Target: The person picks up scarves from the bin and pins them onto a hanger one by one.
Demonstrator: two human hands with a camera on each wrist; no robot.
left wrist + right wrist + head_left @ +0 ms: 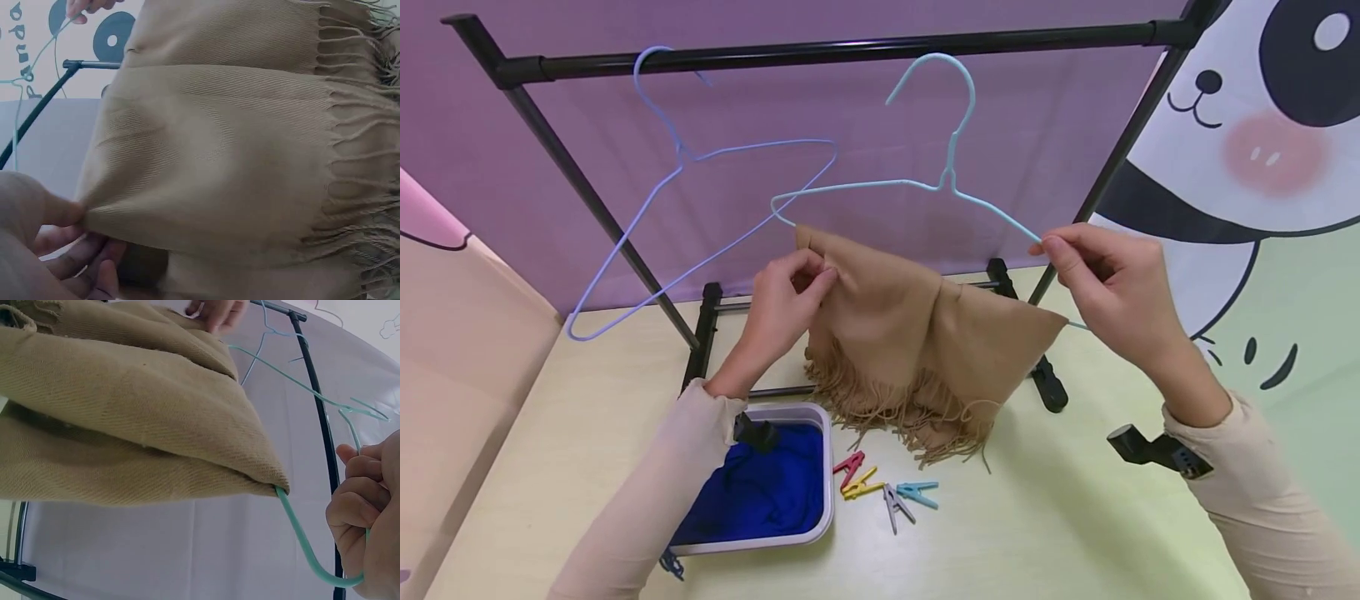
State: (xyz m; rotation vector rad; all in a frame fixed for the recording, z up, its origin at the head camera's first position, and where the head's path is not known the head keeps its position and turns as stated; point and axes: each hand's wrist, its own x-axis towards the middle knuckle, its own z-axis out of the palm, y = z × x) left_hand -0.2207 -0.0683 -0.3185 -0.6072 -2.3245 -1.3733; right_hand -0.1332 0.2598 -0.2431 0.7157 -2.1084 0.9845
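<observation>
A tan fringed scarf (887, 308) hangs folded over the lower bar of a light teal hanger (880, 183), its fringe dangling below. My left hand (786, 300) pinches the scarf near its upper left edge; in the left wrist view the cloth (206, 144) puckers at the thumb. With my right hand (1120, 292) I grip the hanger's right shoulder. The right wrist view shows my curled fingers (359, 494) round the teal wire, whose bent end (306, 550) comes out of the scarf (137, 412). The teal hook (955, 75) stands in front of the black rail.
A blue-violet hanger (625, 242) hangs from the black rail (820, 54) at left. Below, a white basin (829, 492) holds dark blue cloth (775, 483). Several clothespins (891, 492) lie on the table right of it. The rack's foot (1048, 383) stands behind the scarf.
</observation>
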